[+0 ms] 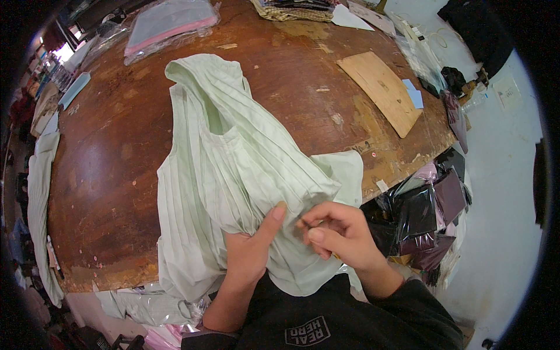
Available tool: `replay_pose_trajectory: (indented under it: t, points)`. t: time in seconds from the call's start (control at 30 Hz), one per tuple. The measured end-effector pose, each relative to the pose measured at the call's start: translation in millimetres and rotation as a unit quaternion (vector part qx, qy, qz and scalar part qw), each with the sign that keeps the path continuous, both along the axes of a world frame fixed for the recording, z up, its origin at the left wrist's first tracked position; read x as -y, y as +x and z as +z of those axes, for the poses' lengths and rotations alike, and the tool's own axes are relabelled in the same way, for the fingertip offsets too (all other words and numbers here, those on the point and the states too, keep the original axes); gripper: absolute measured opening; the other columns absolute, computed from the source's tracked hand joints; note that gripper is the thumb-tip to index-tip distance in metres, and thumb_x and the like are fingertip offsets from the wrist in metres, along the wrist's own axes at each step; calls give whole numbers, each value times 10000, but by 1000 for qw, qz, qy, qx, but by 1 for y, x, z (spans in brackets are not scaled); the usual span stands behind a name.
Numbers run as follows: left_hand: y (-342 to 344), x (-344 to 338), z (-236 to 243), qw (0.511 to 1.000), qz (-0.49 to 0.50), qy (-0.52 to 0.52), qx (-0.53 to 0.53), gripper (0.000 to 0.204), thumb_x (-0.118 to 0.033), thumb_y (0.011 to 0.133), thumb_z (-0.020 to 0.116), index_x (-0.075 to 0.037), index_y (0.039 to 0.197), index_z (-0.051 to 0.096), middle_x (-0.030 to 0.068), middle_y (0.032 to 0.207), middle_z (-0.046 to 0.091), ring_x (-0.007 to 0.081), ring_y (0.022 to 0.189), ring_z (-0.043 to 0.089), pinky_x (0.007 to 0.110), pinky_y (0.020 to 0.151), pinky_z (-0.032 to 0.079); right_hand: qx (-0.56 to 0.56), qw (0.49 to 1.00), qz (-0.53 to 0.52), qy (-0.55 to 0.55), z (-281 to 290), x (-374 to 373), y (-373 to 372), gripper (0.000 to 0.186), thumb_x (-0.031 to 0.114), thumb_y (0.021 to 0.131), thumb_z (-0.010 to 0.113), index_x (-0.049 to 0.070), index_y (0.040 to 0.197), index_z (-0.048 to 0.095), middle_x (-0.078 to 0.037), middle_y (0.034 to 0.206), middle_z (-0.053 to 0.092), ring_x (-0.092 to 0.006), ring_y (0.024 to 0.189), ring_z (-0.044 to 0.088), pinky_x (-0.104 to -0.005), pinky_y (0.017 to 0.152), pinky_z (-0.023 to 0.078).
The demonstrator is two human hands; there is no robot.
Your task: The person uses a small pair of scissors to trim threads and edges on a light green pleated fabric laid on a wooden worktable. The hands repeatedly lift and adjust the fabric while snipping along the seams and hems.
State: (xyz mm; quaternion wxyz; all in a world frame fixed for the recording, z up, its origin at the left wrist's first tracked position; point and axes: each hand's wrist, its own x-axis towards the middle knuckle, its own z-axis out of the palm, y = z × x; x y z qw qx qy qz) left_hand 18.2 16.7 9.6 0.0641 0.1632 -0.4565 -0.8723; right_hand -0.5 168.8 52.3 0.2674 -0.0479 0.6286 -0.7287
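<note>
Two hands are in view; where is the pale green garment (pixel 268 154) they are busy with?

It lies across the near part of the brown table (pixel 111 192), pleats running lengthwise, with its lower part coming over the near edge in front of the person's black shirt (pixel 356 315).

And the fingers?

The left hand (pixel 248 254) holds the garment, its thumb laid on top of the cloth; its other fingers are hidden under a fold. The right hand (pixel 341 236) is just beside it, in front of the cloth, fingers bent and bunched toward the thumb. A dark blur shows by those fingertips; whether they pinch a small thing or the cloth cannot be told.

What about the containers?

At the far left of the table lies a clear plastic bag (pixel 169 26) with something flat, pale and pink-edged inside. Beyond the table's right edge is a heap of packets: a black packet (pixel 415 210), contents impossible to make out, and a maroon packet (pixel 449 195) with a glossy surface, among others.

Anything below the near edge, on the left?

Clear wrapping (pixel 189 306) there lies about more pale green cloth (pixel 137 306), partly covering it, with a pink bundle (pixel 163 337) just beneath
</note>
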Motion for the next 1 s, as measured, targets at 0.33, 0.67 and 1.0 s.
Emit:
replay_pose_trajectory:
  t: [0.33,0.67,1.0]
  points:
    - [1,4,8,983,-64,157,77,398,-53,820,640,15,1185,494,77,1092,575,151,956,565,273,831,448,-502,847,66,161,-21,7,-4,287,134,733,694,-14,938,557,-178,1099,579,-301,845,631,-314,671,522]
    - [-8,-1,12,989,-45,122,69,479,-39,799,659,11,1229,453,77,1139,548,145,1003,542,271,849,437,-510,830,123,189,-25,4,-2,307,169,710,714,19,939,576,-128,1055,588,-250,712,626,-297,578,503]
    - [-8,1,11,984,-48,165,57,499,-17,805,646,-1,1252,424,86,1156,540,156,1034,537,291,880,435,-548,783,-52,289,-10,5,-16,303,138,679,738,7,920,610,-130,863,615,-279,707,601,-324,611,485]
